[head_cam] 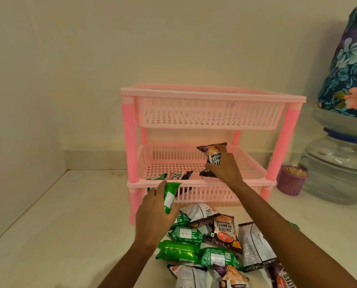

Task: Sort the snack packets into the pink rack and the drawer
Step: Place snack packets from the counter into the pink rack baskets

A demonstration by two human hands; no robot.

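Observation:
A pink rack (213, 96) with tiered baskets stands on the floor against the wall. My right hand (225, 166) holds a dark salted peanuts packet (213, 153) upright inside the middle basket (196, 183). My left hand (154, 215) grips a green packet (170, 195) just in front of that basket's front rim. A peanuts packet (180, 175) and a green packet (158, 177) lie in the middle basket at its left. A pile of green and dark peanut packets (219, 242) lies on the floor in front of the rack. The top basket looks bare.
A water dispenser jar under a floral cloth cover (348, 65) stands at the right, with its base (337, 169) on the floor. A small purple cup of toothpicks (291, 179) sits beside the rack's right leg. Walls close in behind and to the left.

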